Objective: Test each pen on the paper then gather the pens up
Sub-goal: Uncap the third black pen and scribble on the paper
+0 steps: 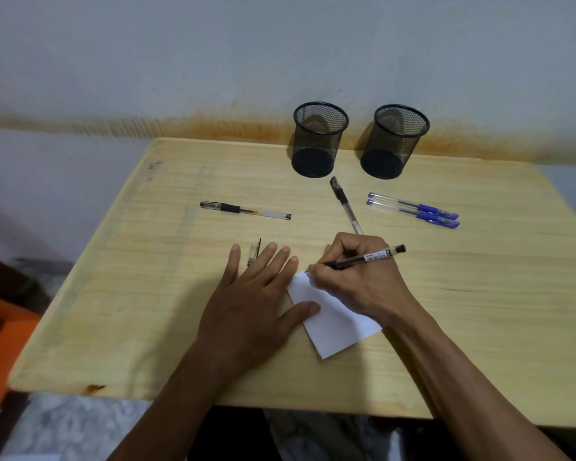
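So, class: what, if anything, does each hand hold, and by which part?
Right hand pinches a black pen near its tip. Left hand holds nothing, pressing the paper flat.

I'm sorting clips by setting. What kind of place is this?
Probably a plain home or study desk: a bare wooden table against a stained wall, two mesh pen holders, loose pens and a slip of paper.

Black mesh cups (320, 141); blue pens (413, 210); white paper (336, 322).

Two black mesh cups (320, 139) (394, 141) upright at wooden table (147, 294) back edge — orange box (0, 347) left.
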The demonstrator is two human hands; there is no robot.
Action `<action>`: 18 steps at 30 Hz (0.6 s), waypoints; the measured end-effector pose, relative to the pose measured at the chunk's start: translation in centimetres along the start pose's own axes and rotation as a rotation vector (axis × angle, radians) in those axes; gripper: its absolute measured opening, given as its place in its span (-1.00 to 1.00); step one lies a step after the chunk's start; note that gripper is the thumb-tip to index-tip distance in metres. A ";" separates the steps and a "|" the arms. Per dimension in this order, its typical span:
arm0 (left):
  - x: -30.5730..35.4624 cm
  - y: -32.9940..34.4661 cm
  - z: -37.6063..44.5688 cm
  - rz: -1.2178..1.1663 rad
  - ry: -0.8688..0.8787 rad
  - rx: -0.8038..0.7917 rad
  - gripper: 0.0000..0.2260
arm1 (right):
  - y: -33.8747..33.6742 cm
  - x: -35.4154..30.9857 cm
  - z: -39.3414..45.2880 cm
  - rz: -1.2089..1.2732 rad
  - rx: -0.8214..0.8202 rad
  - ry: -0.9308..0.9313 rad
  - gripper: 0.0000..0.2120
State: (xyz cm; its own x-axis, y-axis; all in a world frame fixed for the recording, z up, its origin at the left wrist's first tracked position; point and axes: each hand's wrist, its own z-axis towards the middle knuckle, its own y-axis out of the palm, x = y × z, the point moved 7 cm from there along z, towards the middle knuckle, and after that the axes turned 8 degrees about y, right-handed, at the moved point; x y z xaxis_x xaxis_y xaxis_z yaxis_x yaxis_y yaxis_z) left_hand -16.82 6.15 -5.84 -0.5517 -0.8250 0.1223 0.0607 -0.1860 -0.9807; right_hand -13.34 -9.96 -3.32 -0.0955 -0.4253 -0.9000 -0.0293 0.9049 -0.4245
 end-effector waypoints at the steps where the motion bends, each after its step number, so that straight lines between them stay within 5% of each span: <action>1: 0.0 0.0 0.0 0.000 0.002 0.005 -0.29 | 0.1 0.0 0.0 -0.006 0.004 0.000 -0.86; 18: 0.1 -0.3 0.0 -0.070 -0.033 -0.013 -0.22 | -0.1 0.0 0.0 -0.053 0.051 -0.025 -0.86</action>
State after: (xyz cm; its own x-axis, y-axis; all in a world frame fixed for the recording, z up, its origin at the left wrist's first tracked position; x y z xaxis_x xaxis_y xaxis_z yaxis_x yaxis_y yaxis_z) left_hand -16.90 6.19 -5.55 -0.5266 -0.8273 0.1955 0.0120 -0.2372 -0.9714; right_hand -13.37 -10.07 -3.30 -0.0706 -0.4736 -0.8779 0.0168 0.8794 -0.4758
